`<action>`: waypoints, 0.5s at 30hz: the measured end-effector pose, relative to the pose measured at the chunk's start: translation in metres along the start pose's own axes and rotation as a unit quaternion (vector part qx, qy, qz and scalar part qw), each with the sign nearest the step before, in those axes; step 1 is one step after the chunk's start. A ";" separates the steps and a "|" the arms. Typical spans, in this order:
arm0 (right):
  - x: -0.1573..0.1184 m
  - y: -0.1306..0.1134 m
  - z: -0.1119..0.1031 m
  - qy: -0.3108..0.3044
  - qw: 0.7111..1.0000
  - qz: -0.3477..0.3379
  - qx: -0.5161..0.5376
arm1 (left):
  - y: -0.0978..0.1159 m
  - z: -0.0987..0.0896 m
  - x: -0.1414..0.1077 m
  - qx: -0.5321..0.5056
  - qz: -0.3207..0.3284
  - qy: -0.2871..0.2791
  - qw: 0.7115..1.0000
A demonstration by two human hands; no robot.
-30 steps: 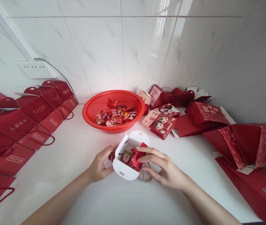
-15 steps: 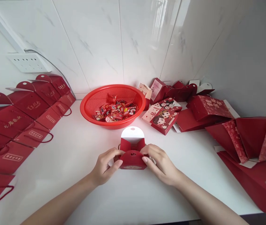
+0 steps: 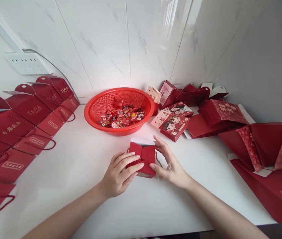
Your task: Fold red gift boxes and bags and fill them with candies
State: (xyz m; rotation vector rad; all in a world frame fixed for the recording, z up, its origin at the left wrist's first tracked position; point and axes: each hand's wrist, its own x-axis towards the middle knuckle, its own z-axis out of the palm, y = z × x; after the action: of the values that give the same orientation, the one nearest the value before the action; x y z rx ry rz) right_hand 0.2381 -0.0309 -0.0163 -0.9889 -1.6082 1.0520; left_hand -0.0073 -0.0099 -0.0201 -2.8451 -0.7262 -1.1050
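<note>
A small red gift box (image 3: 147, 153) with a beige rope handle (image 3: 159, 162) stands on the white table in front of me. Its front flap lies folded down across the top, while a white-lined flap (image 3: 142, 142) still rises at its back edge. My left hand (image 3: 118, 172) rests with outstretched fingers flat on the folded flap, near a small hole in it. On the box's right side, my right hand (image 3: 170, 165) holds it, thumb at the front corner and fingers towards the back flap. What lies inside the box is hidden.
Behind the box stands a red plastic basket (image 3: 89, 117) with several wrapped candies (image 3: 124, 116). Rows of red boxes with cord handles (image 3: 28, 111) line the left. Decorated boxes (image 3: 173, 126) and half-folded red cartons (image 3: 260, 146) lie at the right. A tiled wall closes the back.
The front flap has gone from upright to folded over the box's top. My left hand has moved from the side onto it. The right hand's fingers have shifted up towards the back flap.
</note>
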 end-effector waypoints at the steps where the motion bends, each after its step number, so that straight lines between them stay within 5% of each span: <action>1: 0.000 0.000 -0.002 -0.002 1.000 -0.016 -0.016 | -0.001 0.000 -0.001 -0.002 0.000 0.001 1.000; 6: 0.001 -0.001 -0.006 -0.023 0.990 -0.092 -0.105 | -0.006 -0.004 -0.003 -0.019 -0.004 0.007 1.000; 15: -0.001 -0.001 -0.003 -0.016 0.973 -0.126 -0.193 | -0.004 -0.012 0.000 0.012 -0.025 -0.008 1.000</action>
State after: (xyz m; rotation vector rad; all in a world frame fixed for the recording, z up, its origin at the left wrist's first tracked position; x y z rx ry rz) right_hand 0.2413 -0.0313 -0.0148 -0.9852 -1.9513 0.5965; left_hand -0.0169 -0.0080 -0.0118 -2.8349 -0.8088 -1.0719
